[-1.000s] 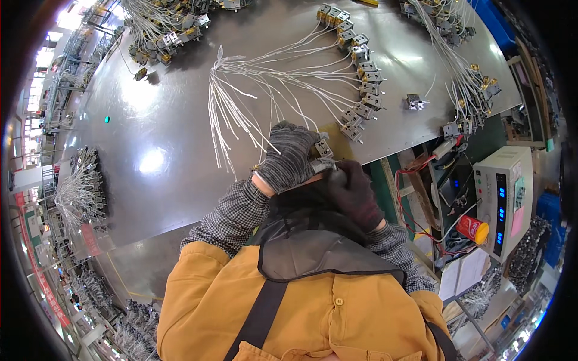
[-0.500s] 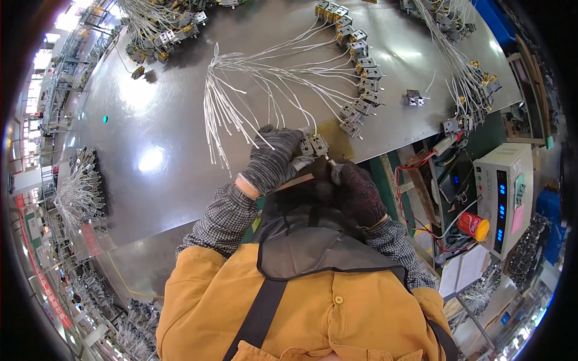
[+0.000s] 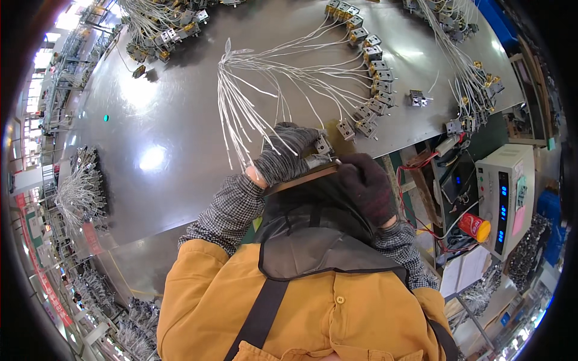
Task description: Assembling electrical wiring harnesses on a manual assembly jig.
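Observation:
My left hand (image 3: 288, 154), in a grey knit glove, pinches a small metal box-shaped part (image 3: 323, 144) at the table's near edge. My right hand (image 3: 365, 188), in a dark maroon glove, is closed just right of that part. A small pale tip (image 3: 338, 161) shows at its fingers; the rest is hidden. White wires (image 3: 289, 67) fan out from a tied bundle (image 3: 229, 55) to a curved row of similar metal parts (image 3: 383, 86). One more wired metal part (image 3: 345, 129) sits just beyond my hands. Loose white wire ends (image 3: 236, 120) spread over my left hand.
More wired bundles lie at the table's far left (image 3: 162, 42), left edge (image 3: 81, 186) and right (image 3: 472, 90). A single metal part (image 3: 417, 98) stands apart. To the right are a power unit with blue displays (image 3: 503, 192), red leads (image 3: 404, 204) and a red, yellow-lidded can (image 3: 474, 228).
The wire bundle and its row of parts have shifted right. Of two metal parts by my left fingers, one now sits apart beyond them. Both hands have moved slightly right.

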Tool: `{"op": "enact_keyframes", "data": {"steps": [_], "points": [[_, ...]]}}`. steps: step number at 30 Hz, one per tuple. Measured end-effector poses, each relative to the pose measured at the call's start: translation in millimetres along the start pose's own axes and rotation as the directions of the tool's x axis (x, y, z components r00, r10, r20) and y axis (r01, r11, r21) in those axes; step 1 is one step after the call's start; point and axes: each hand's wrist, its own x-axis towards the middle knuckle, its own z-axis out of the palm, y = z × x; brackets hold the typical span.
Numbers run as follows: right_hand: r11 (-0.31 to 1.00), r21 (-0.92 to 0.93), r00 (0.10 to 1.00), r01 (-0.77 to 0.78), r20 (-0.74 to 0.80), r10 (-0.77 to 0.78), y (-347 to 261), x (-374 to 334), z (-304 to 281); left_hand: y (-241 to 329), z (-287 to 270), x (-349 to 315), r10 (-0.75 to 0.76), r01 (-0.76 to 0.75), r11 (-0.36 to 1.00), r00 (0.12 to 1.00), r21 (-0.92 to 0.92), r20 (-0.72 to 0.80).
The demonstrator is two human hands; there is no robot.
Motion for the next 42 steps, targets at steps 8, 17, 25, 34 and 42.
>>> {"op": "enact_keyframes", "data": {"steps": [8, 17, 25, 34, 42], "points": [[0.996, -0.077, 0.998, 0.05, -0.032, -0.052, -10, -12, 23, 2, -1, 3, -0.019, 0.019, 1.0, 1.0, -0.004, 0.011], [0.951, -0.228, 0.965, 0.208, -0.109, -0.237, 11, -13, 27, 11, 0, 1, -0.024, 0.024, 0.995, 1.0, 0.095, -0.001], [0.993, -0.045, 0.993, 0.113, 0.031, -0.112, 3, -8, 19, 11, 7, -2, -0.032, 0.035, 0.996, 0.999, 0.086, -0.032], [0.932, 0.318, 0.974, -0.175, 0.195, 0.116, -5, -8, 8, 11, 10, -1, -0.061, 0.065, 0.994, 0.997, 0.091, -0.041], [0.14, 0.82, 0.815, -0.556, 0.503, 0.288, 5, -2, 8, 31, -17, 0, -0.328, 0.276, 0.634, 0.942, -0.722, 0.072]]}}
